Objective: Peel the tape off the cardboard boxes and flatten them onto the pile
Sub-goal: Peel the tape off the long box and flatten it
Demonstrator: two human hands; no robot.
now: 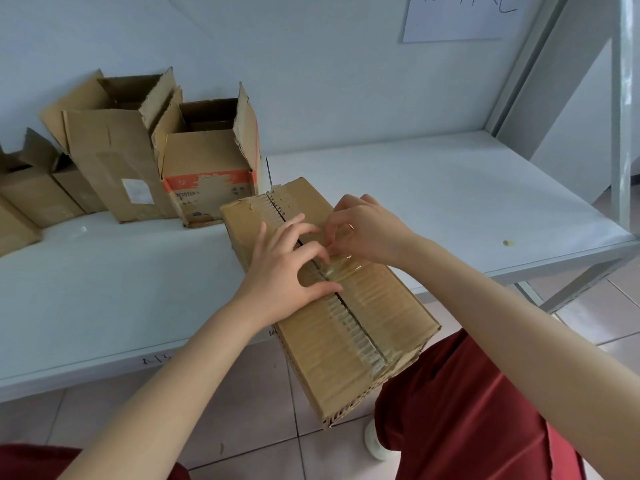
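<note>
A closed brown cardboard box [374,327] lies across the front edge of the white table, its near end overhanging towards my lap. Clear tape [353,327] runs along its centre seam. My left hand [284,268] presses flat on the box top beside the seam, fingers spread. My right hand [367,226] pinches a lifted bit of the clear tape at the seam, just above the left fingertips. The far stretch of the seam looks stripped and rough.
Several opened cardboard boxes stand at the back left: a tall one [110,161], one with an orange band [207,168], and smaller ones [31,192] at the left edge. The white table [450,202] meets a grey metal frame [620,109] on the right. Tiled floor lies below.
</note>
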